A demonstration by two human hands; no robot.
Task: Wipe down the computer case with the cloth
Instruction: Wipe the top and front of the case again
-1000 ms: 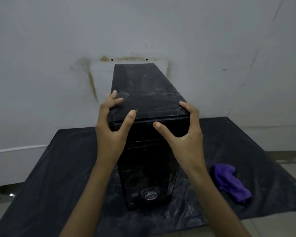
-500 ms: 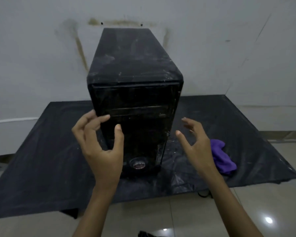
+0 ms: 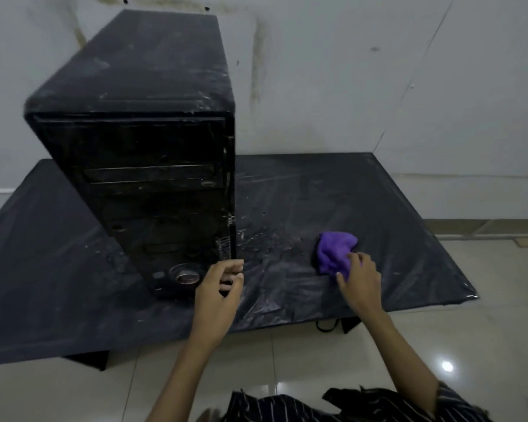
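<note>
Your computer case (image 3: 141, 141) stands upright on the left half of the black plastic sheet (image 3: 378, 226), its dusty front panel facing you and its top streaked with grime. It is tall and narrow, so a hard sideways wipe high up could rock or tip it unless you brace it. Your left hand (image 3: 218, 292) hangs at the case's near right bottom corner with fingers loosely curled and nothing in them; whether it actually touches the case I cannot tell. Moving right, the purple cloth (image 3: 336, 251) lies bunched on the sheet, well apart from the case, and your right hand (image 3: 358, 278) has come down on its near edge, fingers bent onto the fabric, though a firm grasp is not plainly shown. If you lift with only a few fingers, the cloth may slip out or drag. The sheet looks thin and crinkled, with wet-looking smears between case and cloth; pulling on it could shift what stands on it, and a damp cloth would only smear the dust. The sheet covers a low platform (image 3: 86, 357) on a glossy tiled floor (image 3: 287, 360) against a stained white wall (image 3: 348, 71)
</note>
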